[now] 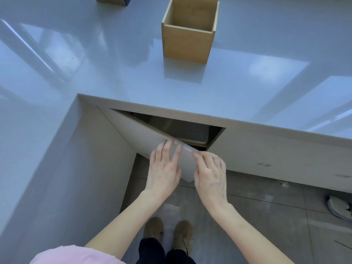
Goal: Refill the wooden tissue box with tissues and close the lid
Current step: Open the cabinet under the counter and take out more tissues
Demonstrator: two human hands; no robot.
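The wooden tissue box stands upright on the white counter, its top open and no lid on it; what I see of its inside is bare wood. No tissues are in view. Below the counter edge a white cabinet door is swung partly out. My left hand lies flat on the door's outer face, fingers spread, fingertips at its top edge. My right hand curls its fingers over the door's edge near the free corner.
Inside the cabinet opening sits a grey bin. Another wooden piece with a dark side stands at the counter's far edge. My shoes are on the grey tiled floor, with a shoe-like object at the right.
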